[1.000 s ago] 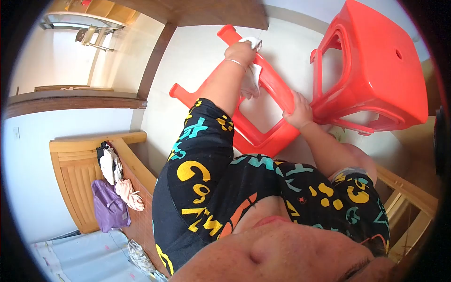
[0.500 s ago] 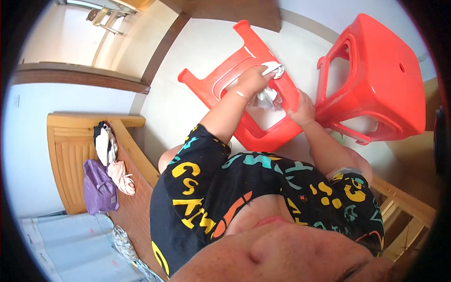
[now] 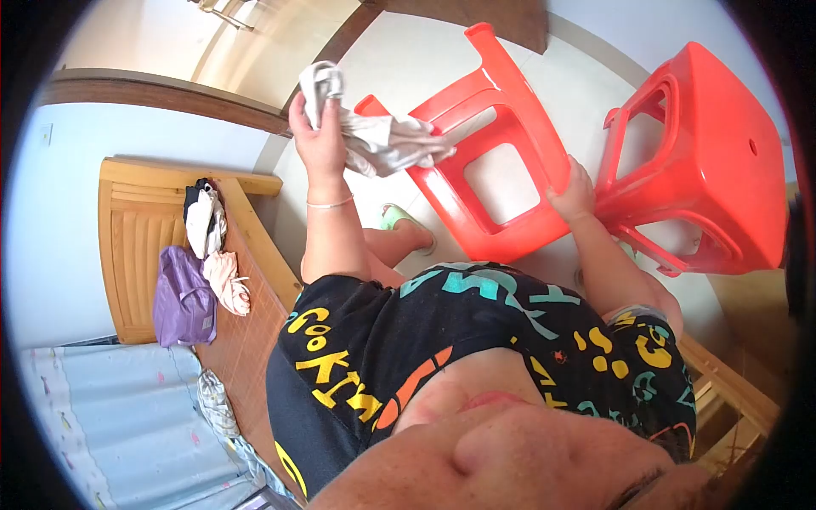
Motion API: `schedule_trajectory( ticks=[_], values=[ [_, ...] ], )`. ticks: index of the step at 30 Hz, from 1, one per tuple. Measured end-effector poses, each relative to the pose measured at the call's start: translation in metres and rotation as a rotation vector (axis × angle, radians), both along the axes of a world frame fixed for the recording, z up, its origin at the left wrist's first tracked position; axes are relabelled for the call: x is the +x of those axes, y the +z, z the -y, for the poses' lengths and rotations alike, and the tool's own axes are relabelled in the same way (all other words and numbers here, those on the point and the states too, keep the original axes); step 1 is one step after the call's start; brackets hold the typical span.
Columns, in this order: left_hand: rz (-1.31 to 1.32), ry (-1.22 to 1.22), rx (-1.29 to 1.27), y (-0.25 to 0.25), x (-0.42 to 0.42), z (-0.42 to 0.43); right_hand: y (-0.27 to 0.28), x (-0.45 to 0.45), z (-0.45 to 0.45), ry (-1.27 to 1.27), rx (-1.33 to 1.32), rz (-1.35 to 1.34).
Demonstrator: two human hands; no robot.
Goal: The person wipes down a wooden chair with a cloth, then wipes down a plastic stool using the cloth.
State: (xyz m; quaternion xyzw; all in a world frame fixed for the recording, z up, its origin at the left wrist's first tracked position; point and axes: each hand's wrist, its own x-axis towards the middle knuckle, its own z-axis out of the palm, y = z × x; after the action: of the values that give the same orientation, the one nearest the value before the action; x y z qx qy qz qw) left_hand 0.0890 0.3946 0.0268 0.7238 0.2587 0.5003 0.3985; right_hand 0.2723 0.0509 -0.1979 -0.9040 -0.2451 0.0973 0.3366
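Note:
My left hand (image 3: 321,149) is closed on a crumpled greyish-white cloth (image 3: 382,140), raised to the left of a red plastic stool (image 3: 527,110). Part of the cloth hangs across the near leg of that stool. The stool is tipped over, its legs pointing away from me and its frame openings showing the floor. Around its right edge my right hand (image 3: 575,194) is closed. Just right of this hand stands a second red plastic stool (image 3: 722,153), with a small hole in its seat.
A wooden bench or bed (image 3: 246,221) on the left holds a purple bag (image 3: 184,297) and crumpled clothes (image 3: 226,285). Below it hangs a light blue curtain (image 3: 127,425). My foot in a green slipper (image 3: 394,216) rests on the pale floor. Wooden slats (image 3: 731,374) stand at the lower right.
My left hand has lifted the cloth off the tipped stool and moved it left. My right hand still grips the stool's edge. The view has shifted slightly.

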Motion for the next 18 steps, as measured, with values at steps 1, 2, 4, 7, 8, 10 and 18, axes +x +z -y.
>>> schedule_trajectory(
  ticks=[1,2,4,7,8,10,18],
  values=[
    [0.0,0.004,0.0,-0.007,-0.001,-0.01,-0.001,-0.001,0.0,-0.006,-0.01,-0.002],
    [-0.188,0.061,0.073,-0.018,-0.004,-0.022,-0.004,-0.002,0.0,0.0,-0.012,-0.003],
    [-0.555,0.283,0.355,-0.073,-0.009,-0.043,-0.012,0.001,0.0,0.017,0.005,0.053],
    [-1.347,0.065,0.472,-0.113,0.001,-0.008,0.0,-0.001,0.002,0.009,0.024,0.007],
    [-1.285,0.097,0.307,-0.121,0.007,0.016,-0.001,-0.002,0.003,0.009,0.016,0.002],
    [-1.328,0.119,0.256,-0.1,0.016,0.05,-0.003,-0.001,-0.001,0.016,0.014,0.029],
    [-1.083,0.226,0.273,-0.131,0.016,0.021,-0.02,0.001,-0.003,0.014,0.017,0.091]
  ],
)
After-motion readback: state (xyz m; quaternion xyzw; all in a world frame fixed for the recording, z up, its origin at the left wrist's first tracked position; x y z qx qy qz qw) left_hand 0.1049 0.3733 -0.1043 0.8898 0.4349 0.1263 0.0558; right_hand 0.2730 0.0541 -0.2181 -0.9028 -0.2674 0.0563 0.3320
